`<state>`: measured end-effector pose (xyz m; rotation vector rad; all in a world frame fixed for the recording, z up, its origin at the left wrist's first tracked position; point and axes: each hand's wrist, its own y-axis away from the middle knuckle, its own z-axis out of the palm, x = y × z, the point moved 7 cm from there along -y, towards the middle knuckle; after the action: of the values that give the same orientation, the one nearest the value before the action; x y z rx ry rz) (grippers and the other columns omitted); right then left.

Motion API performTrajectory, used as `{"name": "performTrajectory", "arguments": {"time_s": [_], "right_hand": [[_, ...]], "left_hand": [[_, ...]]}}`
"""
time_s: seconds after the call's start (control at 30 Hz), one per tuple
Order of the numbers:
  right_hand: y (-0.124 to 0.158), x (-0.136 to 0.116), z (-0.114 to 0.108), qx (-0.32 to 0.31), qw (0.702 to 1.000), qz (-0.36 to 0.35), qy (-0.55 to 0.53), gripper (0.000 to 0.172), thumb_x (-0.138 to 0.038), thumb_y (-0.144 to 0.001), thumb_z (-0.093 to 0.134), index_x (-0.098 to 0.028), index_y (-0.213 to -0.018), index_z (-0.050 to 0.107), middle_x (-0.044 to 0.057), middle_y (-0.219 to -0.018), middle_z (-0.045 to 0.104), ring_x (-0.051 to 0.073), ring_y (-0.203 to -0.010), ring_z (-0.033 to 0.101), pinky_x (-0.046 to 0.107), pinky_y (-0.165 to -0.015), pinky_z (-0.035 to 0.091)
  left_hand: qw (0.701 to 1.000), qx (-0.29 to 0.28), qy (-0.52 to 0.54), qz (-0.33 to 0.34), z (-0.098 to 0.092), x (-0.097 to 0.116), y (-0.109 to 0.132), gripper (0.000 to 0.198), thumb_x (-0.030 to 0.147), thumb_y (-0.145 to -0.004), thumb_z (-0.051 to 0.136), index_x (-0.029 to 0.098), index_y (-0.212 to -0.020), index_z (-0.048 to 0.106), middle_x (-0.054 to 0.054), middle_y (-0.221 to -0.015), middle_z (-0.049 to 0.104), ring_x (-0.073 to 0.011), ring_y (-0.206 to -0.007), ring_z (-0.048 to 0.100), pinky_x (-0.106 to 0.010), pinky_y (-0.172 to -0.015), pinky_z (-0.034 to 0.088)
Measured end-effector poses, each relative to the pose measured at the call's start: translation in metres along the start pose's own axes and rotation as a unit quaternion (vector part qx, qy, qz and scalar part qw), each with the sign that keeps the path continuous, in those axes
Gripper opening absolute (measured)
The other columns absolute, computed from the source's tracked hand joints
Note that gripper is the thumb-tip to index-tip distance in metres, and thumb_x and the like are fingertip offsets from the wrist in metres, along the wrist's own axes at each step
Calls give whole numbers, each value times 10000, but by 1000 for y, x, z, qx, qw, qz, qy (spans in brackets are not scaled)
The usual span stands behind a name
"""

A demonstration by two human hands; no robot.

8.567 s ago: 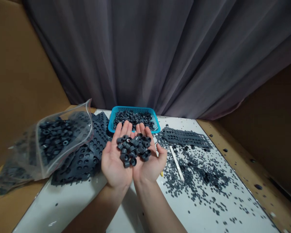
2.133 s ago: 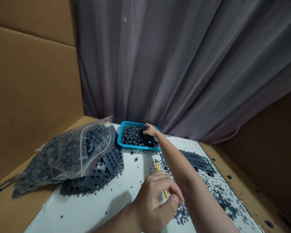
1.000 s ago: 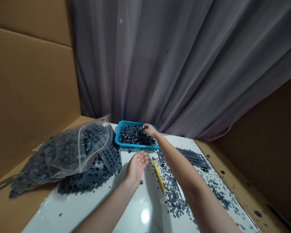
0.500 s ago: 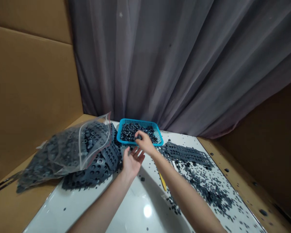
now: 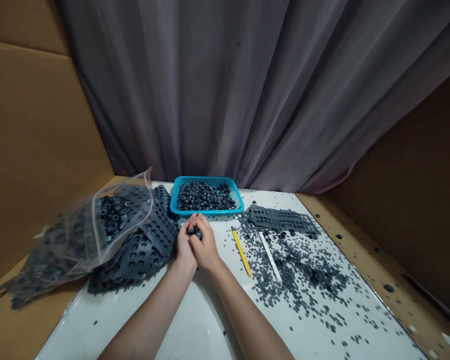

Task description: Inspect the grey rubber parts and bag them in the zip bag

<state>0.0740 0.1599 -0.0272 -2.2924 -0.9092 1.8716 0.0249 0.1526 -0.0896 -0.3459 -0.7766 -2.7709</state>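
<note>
My left hand [image 5: 185,248] and my right hand [image 5: 205,246] are cupped together in front of the blue basket [image 5: 175,205]. Between them sit several small black rubber parts [image 5: 195,232], partly hidden by the fingers. Inside the basket lies a heap of similar black parts [image 5: 204,196]. To the left, a clear zip bag [image 5: 93,230] stuffed with the same kind of parts leans over dark sheets with rows of round cups [image 5: 140,252].
A yellow-handled tool [image 5: 242,253] and a white stick [image 5: 270,257] lie right of my hands. Beyond them are perforated dark strips [image 5: 285,220] and many scattered black bits [image 5: 307,275] on the white table [image 5: 172,320]. Cardboard walls [image 5: 30,125] and a grey curtain [image 5: 210,90] enclose it.
My right hand has come down from over the basket and closed together with my left hand around the black parts. The view has shifted a little.
</note>
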Motion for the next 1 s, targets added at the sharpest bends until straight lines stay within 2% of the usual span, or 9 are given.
{"name": "performTrajectory", "arguments": {"time_s": [0.23, 0.43, 0.57, 0.7, 0.9, 1.0], "right_hand": [[3, -8, -4, 60, 995, -15, -83, 159, -86, -601, 445, -215, -692, 465, 31, -813, 474, 194, -849, 461, 347, -832, 384], [5, -3, -14, 152, 970, 5, -189, 95, -103, -648, 464, -193, -664, 487, 14, -809, 475, 170, -842, 481, 323, -822, 382], [6, 4, -24, 219, 932, 33, -286, 61, -140, -688, 453, -193, -661, 470, 3, -812, 483, 157, -862, 480, 315, -844, 370], [7, 3, -30, 260, 884, 65, -383, 67, -159, -698, 434, -192, -640, 442, -15, -754, 476, 132, -802, 480, 304, -828, 376], [7, -7, -36, 290, 823, 114, -474, 74, -198, -704, 417, -192, -630, 413, -37, -693, 450, 97, -628, 451, 269, -681, 393], [8, -11, -37, 302, 790, 131, -517, 75, -205, -688, 424, -191, -617, 407, -38, -676, 457, 97, -613, 456, 265, -655, 390]], "left_hand": [[1000, -4, 18, 9, 4, 5, 1, 229, 125, -787, 368, 151, -711, 582, -15, -692, 615, -84, -670, 610, -169, -737, 454], [999, 3, 32, 25, 6, 6, 6, 247, 123, -757, 395, 137, -851, 623, -39, -737, 653, -121, -734, 636, -218, -783, 464], [999, -3, 35, 30, 18, 5, 19, 284, 154, -774, 376, 111, -906, 624, -107, -895, 681, -177, -879, 642, -295, -850, 464], [998, -23, 33, 42, 31, 6, 34, 306, 180, -776, 389, 82, -956, 617, -159, -1038, 659, -215, -996, 614, -325, -899, 447], [997, -54, 30, 40, 42, 7, 51, 386, 226, -774, 388, 76, -1073, 581, -173, -1144, 618, -251, -1104, 557, -381, -991, 375], [996, -73, 27, 42, 46, 8, 57, 433, 243, -766, 390, 81, -1129, 561, -168, -1176, 604, -253, -1136, 533, -390, -1020, 339]]}}
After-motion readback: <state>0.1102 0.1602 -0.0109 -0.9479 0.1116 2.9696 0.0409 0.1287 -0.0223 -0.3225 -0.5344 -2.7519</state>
